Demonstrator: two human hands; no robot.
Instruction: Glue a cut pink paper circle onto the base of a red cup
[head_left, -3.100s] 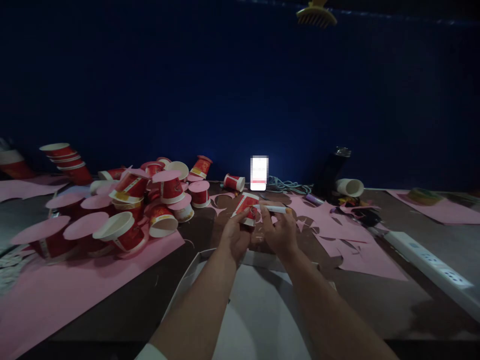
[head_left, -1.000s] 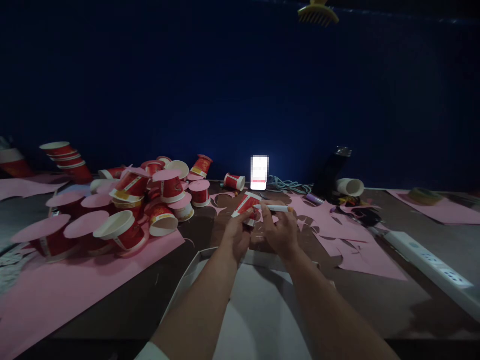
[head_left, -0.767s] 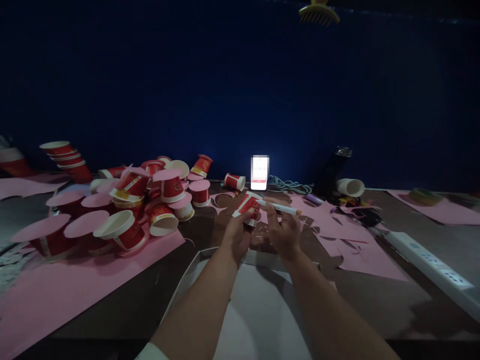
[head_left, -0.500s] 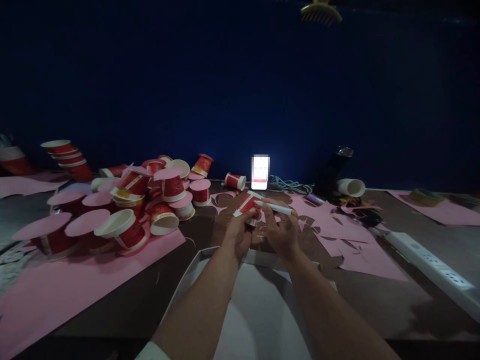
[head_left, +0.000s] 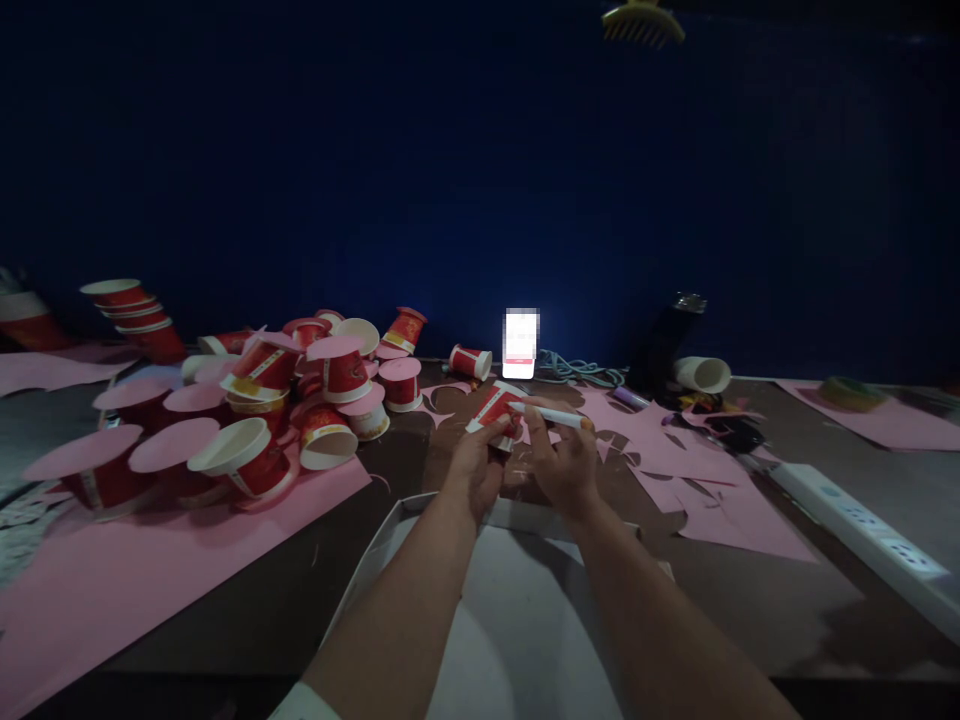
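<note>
A red and white paper cup (head_left: 493, 408) lies tilted in my left hand (head_left: 478, 468), whose fingers are closed around its near side. My right hand (head_left: 564, 462) is shut on a white marker pen (head_left: 559, 415) with an orange end. The pen points left, its tip at the cup's right side; whether it touches is hard to tell. Both hands are above the far rim of a shallow white box (head_left: 525, 620). To the left stand several red paper cups (head_left: 341, 375), many topped with pink paper discs (head_left: 176, 443).
A lit phone (head_left: 519, 345) leans at the back, beside a coiled blue cord (head_left: 589, 372). Cut pink paper (head_left: 720, 510) and a white power strip (head_left: 855, 535) lie right. A pink sheet (head_left: 202, 570) covers the left front. A dark bottle (head_left: 671, 335) stands at the back right.
</note>
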